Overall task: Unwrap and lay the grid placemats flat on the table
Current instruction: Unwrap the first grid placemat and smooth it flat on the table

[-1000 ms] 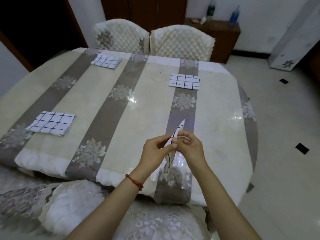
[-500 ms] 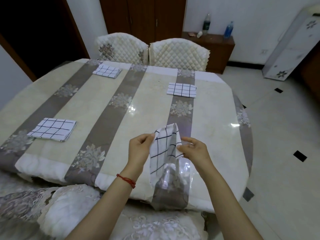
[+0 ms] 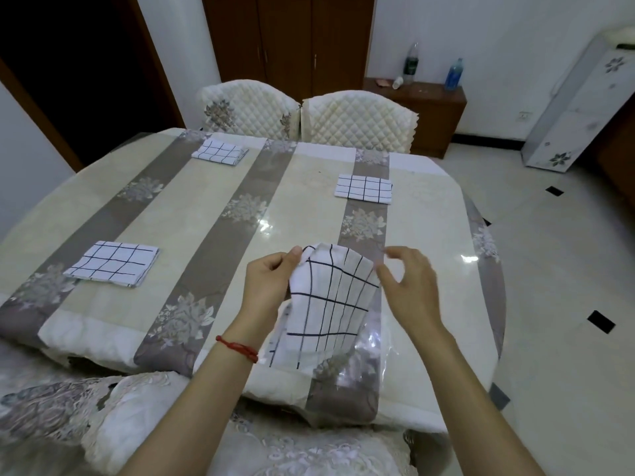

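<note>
Left hand [image 3: 271, 286] pinches the top corner of the grid placemat [image 3: 330, 297], thumb and curled fingers clamped on the cloth, holding it up just above the near edge of the desk [image 3: 429, 242]. Right hand [image 3: 409, 286] is off it now: fingers spread and loosely bent, thumb tip right beside the mat's right edge, gripping nothing. Half a second back that hand was still pinching the cloth, and a second back the mat was a thin, edge-on sliver squeezed between both hands. Now it hangs wide and face-on, grid lines plain to see, its top edge rounded over, so one fold looks opened out.

Lower down, the mat's bottom end sits inside a clear plastic wrapper [image 3: 371, 348], which droops over the desk's rim. So, as I read it, the unwrapping is only partly done: the cloth needs pulling free of that sleeve before it can go flat.

Further out, three folded grid mats lie on the desk: one at near left [image 3: 113, 264], one at far left [image 3: 220, 152], one at far centre-right [image 3: 364, 188]. Beyond them stand two quilted chairs [image 3: 357, 120], and a side cabinet [image 3: 426, 108] with bottles against the wall.
</note>
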`<action>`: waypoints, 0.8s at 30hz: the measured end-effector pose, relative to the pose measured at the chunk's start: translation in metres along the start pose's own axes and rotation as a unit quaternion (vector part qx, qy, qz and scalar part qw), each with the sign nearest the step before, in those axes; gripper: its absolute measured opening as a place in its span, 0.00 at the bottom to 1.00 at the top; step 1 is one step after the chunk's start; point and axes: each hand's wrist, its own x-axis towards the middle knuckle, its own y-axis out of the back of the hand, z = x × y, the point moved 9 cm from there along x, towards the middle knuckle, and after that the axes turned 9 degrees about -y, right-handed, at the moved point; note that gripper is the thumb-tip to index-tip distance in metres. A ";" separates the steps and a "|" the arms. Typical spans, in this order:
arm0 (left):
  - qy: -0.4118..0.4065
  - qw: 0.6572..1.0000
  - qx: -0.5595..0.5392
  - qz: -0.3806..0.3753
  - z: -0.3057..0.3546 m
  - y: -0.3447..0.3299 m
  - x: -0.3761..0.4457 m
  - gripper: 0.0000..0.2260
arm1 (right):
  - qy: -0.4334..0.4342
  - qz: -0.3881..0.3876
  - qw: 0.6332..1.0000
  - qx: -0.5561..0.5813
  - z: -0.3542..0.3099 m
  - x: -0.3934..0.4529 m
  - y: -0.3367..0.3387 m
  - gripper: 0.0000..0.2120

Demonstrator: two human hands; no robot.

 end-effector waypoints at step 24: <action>-0.026 0.990 -0.125 -0.063 0.023 -0.040 -0.029 0.09 | -0.043 -0.126 0.942 0.309 -0.028 -0.045 -0.033 0.18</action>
